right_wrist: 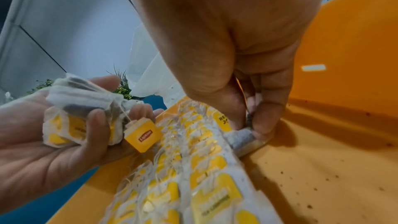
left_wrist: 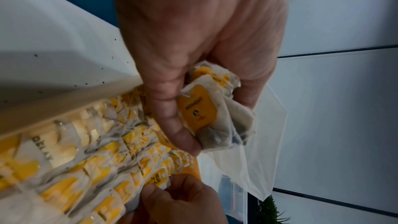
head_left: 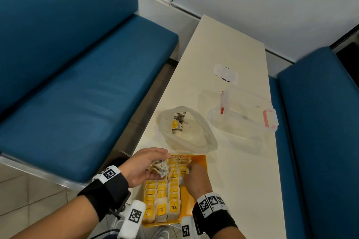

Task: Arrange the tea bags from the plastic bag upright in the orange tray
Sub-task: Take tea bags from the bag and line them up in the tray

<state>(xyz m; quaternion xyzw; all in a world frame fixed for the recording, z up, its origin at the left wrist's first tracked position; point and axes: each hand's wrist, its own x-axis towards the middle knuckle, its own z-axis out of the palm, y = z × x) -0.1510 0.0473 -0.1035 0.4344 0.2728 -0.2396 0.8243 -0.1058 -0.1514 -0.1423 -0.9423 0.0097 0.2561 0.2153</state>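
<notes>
From the head view, a long cream-white table (head_left: 229,48) ran between 2 blue upholstered benches (head_left: 77,83). At the 6 o'clock end of the table sat the shallow orange plastic tray (head_left: 201,163), its left part packed with upright rows of white paper tea bags with yellow tags (head_left: 165,196). The left hand (head_left: 147,165) hovered palm-up over the tray's 10 o'clock corner, fingers cupped round a crumpled bunch of loose tea bags (head_left: 159,168). The right hand (head_left: 195,178) reached down at the right edge of the rows. Just beyond the tray, at 12 o'clock, lay the clear crumpled plastic bag (head_left: 186,132) with a few tea bags inside. At 2 o'clock from it stood a clear plastic box with pink latches (head_left: 270,118).

In the left wrist view, the left hand (left_wrist: 193,48) curled its fingers and thumb round the bunch (left_wrist: 215,113), with the rows (left_wrist: 96,159) below and the right hand's fingers (left_wrist: 178,198) at 6 o'clock.

In the right wrist view, the right hand (right_wrist: 243,57) pinched the top of 1 tea bag (right_wrist: 241,137) between thumb and fingertips, at the far end of the rightmost row, against the tray's bare, speckled floor (right_wrist: 323,151). At 9 o'clock the left hand (right_wrist: 53,142) cradled its bunch (right_wrist: 81,108), 1 yellow Lipton tag (right_wrist: 143,136) dangling.
</notes>
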